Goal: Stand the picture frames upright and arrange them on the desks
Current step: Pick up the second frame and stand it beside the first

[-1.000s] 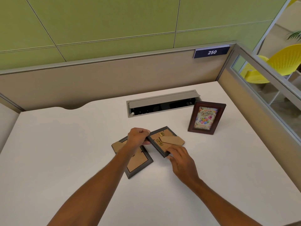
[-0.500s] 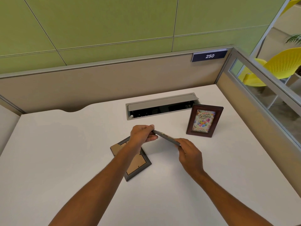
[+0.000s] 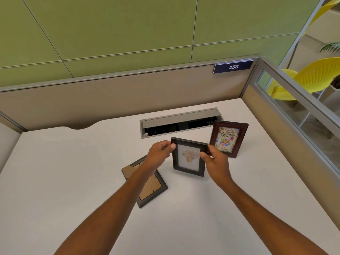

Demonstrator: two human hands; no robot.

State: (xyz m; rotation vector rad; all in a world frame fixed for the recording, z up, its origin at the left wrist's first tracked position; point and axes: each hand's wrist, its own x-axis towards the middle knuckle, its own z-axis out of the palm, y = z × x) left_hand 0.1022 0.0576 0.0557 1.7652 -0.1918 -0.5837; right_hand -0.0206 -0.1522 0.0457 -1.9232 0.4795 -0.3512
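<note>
A dark grey picture frame (image 3: 188, 163) with a pale flower print stands upright on the white desk (image 3: 73, 162), its picture facing me. My left hand (image 3: 159, 152) pinches its upper left corner and my right hand (image 3: 214, 159) grips its upper right edge. Behind it to the right, a brown frame (image 3: 229, 138) with a birthday card stands upright on its own. To the left, a third dark frame (image 3: 147, 184) lies face down under my left forearm, its cardboard back showing.
An open grey cable tray (image 3: 180, 122) is set into the desk behind the frames. Beige partition walls (image 3: 110, 100) close off the back and right sides, with a "250" sign (image 3: 233, 66). Yellow chairs (image 3: 312, 76) stand beyond the glass at the right.
Both hands lifted the grey frame from lying face down, turned it over and set it upright facing me. The other two frames stayed where they were.
</note>
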